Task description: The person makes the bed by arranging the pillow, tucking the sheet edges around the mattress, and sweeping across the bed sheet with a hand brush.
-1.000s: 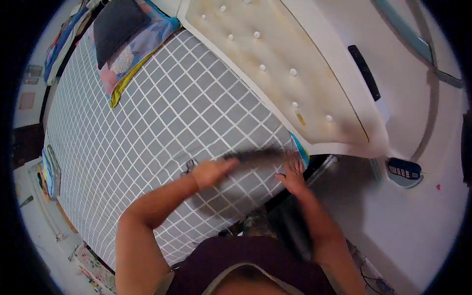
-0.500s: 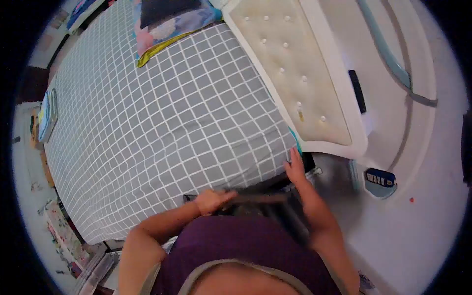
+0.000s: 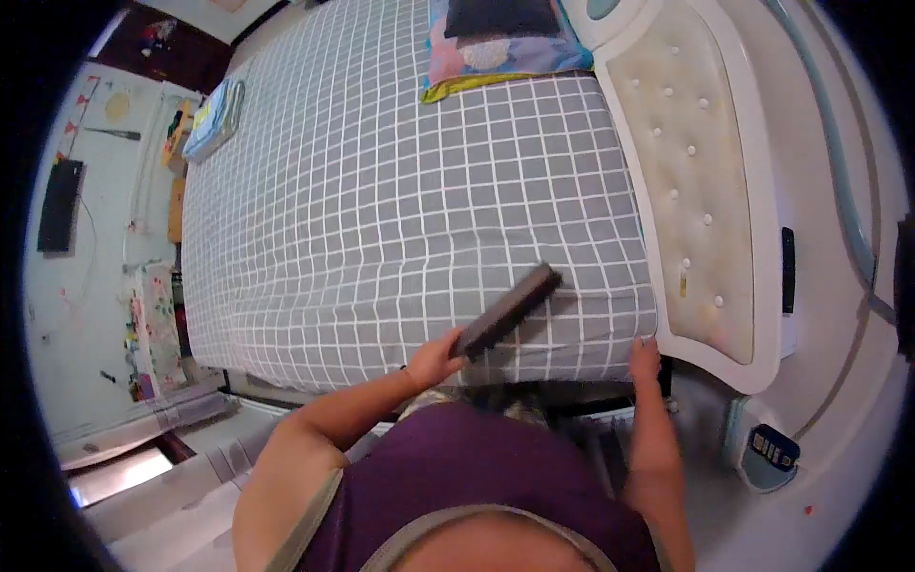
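Observation:
My left hand (image 3: 438, 358) is closed around the handle end of a long brown bed brush (image 3: 510, 310) with dark bristles. The brush lies slanted over the near side of the bed, its far end pointing up and right. Grey cloth with a white grid, a fitted bed sheet (image 3: 410, 205), covers the mattress. At the near corner beside the headboard, my right hand (image 3: 645, 358) has its fingers closed on the sheet's edge; the fingertips are only partly visible.
A white headboard (image 3: 691, 153) with buttoned padding borders the bed on the right. A dark pillow (image 3: 500, 16) lies on a colourful one (image 3: 496, 57) at the top. Folded cloths (image 3: 214, 119) rest at the far left corner. A remote control (image 3: 774, 448) sits on a low shelf.
My left hand has raised the brush from the bed's near side onto the sheet. My right hand stays at the corner, its fingers more bent. The view has swung left.

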A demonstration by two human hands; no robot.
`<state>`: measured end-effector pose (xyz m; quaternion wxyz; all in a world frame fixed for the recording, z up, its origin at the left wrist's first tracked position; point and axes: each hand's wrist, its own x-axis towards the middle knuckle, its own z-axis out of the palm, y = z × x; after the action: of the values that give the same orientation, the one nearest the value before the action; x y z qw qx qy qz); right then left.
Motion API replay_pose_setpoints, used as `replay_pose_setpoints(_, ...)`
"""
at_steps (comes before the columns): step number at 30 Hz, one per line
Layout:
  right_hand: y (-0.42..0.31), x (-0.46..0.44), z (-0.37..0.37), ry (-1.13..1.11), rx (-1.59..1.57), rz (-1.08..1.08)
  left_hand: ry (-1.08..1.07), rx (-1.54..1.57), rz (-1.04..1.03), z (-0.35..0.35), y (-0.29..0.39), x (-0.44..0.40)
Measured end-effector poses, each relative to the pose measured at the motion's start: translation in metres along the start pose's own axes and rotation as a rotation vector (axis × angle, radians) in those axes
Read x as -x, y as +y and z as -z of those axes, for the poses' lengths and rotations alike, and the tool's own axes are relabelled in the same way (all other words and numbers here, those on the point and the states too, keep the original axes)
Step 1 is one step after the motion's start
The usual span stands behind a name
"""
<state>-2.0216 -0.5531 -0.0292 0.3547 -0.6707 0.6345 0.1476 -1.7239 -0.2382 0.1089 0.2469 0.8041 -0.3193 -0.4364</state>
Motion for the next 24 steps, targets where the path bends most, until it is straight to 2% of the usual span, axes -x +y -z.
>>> replay_pose_setpoints(3,-0.035,0.058,0.002,0.379,0.437,0.563,0.05,0.343,0.035,-0.014,0.007,-0.01)
replay_pose_setpoints(5,-0.095,0.11,-0.008,0.106,0.126,0.664,0.131,0.528,-0.007,-0.024,0.015,-0.023)
replay_pose_setpoints(6,-0.122,0.133,-0.018,-0.157,-0.229,0.66,0.177,0.634,-0.078,-0.037,0.018,-0.032)
replay_pose_setpoints(7,-0.143,0.152,-0.029,-0.435,-0.572,0.64,0.099,0.589,-0.027,-0.036,0.033,-0.032)
replay_pose_setpoints(8,-0.146,0.146,-0.056,-0.645,-0.77,0.484,0.02,0.551,0.024,-0.035,0.046,-0.032)
replay_pose_setpoints(10,-0.17,0.158,-0.063,-0.799,-1.009,0.103,0.071,0.563,-0.177,-0.042,0.044,-0.03)
replay_pose_setpoints(12,-0.183,0.162,-0.087,-0.811,-1.31,0.11,0.057,0.483,-0.309,-0.034,0.02,-0.027)
replay_pose_setpoints(13,-0.185,0.159,-0.089,-0.791,-1.168,0.122,0.023,0.402,-0.335,-0.029,-0.002,-0.025)
replay_pose_setpoints(15,-0.209,0.175,-0.092,-0.801,-1.102,0.178,-0.008,0.336,-0.355,-0.019,-0.039,-0.01)
replay_pose_setpoints(17,-0.243,0.203,-0.111,-0.783,-1.058,0.206,0.093,0.472,-0.249,0.009,-0.055,0.012)
replay_pose_setpoints(18,-0.25,0.214,-0.13,-0.84,-1.065,0.171,0.145,0.54,-0.203,0.024,-0.06,0.025)
replay_pose_setpoints(19,-0.26,0.226,-0.152,-0.889,-1.067,0.129,0.214,0.588,-0.06,0.036,-0.068,0.035)
replay_pose_setpoints(20,-0.271,0.238,-0.172,-0.942,-1.073,0.104,0.255,0.675,-0.029,0.047,-0.078,0.044)
replay_pose_setpoints(22,-0.32,0.307,-0.187,-0.988,-0.87,0.23,0.321,0.836,0.022,0.075,-0.103,0.061)
replay_pose_setpoints(23,-0.331,0.316,-0.207,-1.044,-0.904,0.092,0.365,0.619,-0.019,0.071,-0.127,0.062)
replay_pose_setpoints(24,-0.339,0.323,-0.226,-1.088,-0.941,-0.047,0.371,0.62,-0.071,0.061,-0.154,0.062)
